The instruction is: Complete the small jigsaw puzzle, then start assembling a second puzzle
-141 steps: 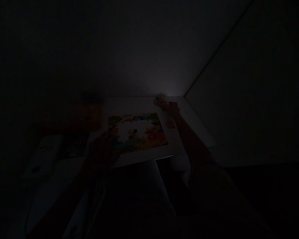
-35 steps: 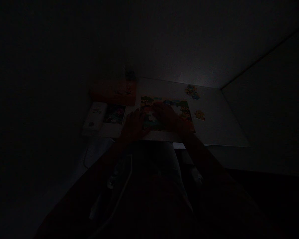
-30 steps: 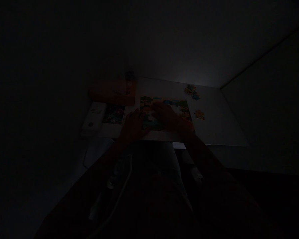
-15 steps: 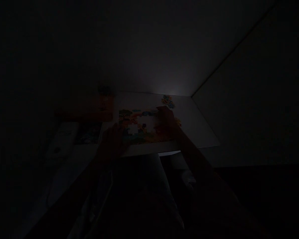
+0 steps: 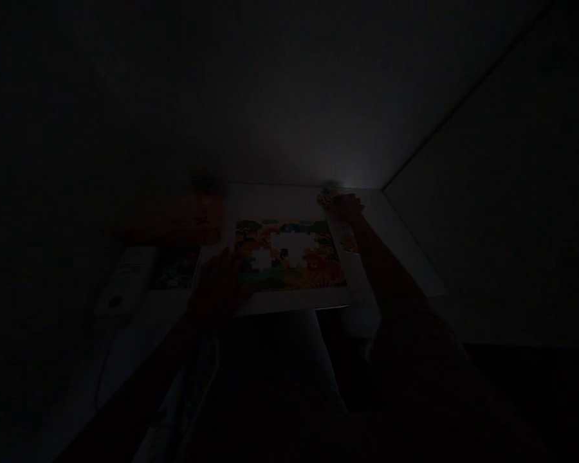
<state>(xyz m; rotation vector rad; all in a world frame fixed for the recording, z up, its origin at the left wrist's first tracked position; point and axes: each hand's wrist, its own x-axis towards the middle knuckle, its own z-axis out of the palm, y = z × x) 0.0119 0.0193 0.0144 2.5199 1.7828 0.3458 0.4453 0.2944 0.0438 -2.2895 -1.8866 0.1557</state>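
Note:
In very dim light, a colourful jigsaw puzzle [image 5: 318, 273] lies on a white table [image 5: 280, 199], with gaps at its middle and lower left where white shows. My left hand [image 5: 219, 283] rests at the puzzle's left edge, fingers spread. My right hand [image 5: 348, 207] is at a pile of loose pieces [image 5: 326, 195] near the table's back edge. Its fingers are too dark to tell whether they grip a piece. Another loose piece or small group [image 5: 349, 243] lies right of the puzzle.
On the left are an orange box [image 5: 193, 218], a dark picture [image 5: 176, 267] and a white device [image 5: 128, 276] with a cable. A wall rises behind the table. My legs are below its front edge.
My right hand has moved from the puzzle's upper right back and right to the loose pieces. My left hand stays by the puzzle's left edge. The view has shifted slightly.

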